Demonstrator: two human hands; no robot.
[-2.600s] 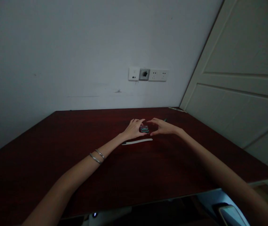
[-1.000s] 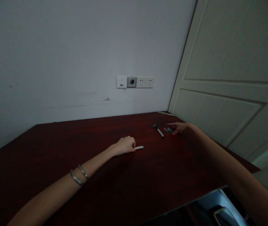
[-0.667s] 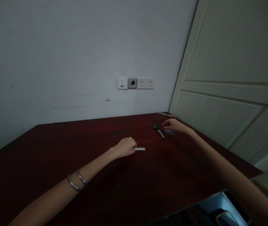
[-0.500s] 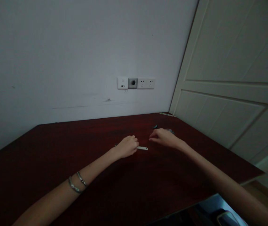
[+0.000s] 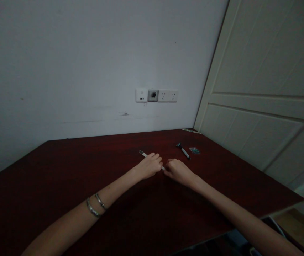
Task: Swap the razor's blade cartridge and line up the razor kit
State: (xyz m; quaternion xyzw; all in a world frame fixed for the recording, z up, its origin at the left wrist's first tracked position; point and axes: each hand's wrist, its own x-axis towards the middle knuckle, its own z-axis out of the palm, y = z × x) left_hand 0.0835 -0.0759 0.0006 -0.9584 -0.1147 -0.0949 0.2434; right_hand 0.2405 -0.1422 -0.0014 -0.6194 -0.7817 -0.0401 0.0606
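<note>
In the head view, my left hand point(image 5: 151, 165) is closed around the middle of a slim white tool point(image 5: 144, 154). The tool's dark rounded end sticks out at the upper left, and most of its length is hidden under my fingers. My right hand point(image 5: 178, 170) is closed at the other end, its thumb and fingers pinching the pale tip between the two hands. Just beyond my right hand lies a razor point(image 5: 184, 152) with a black head and grey handle. Beside it is a small clear packet point(image 5: 194, 150) with dark pieces in it.
Both hands are over a dark red-brown table point(image 5: 93, 153). A white wall with sockets point(image 5: 168, 95) stands behind it, and a pale panelled door point(image 5: 261, 121) borders the right side. A thin pale strip point(image 5: 191, 131) lies in the far right corner.
My right hand has come left and toward me, from beside the razor to the tool's right end. The tool has turned, its dark end now farther away. Razor and packet are uncovered.
</note>
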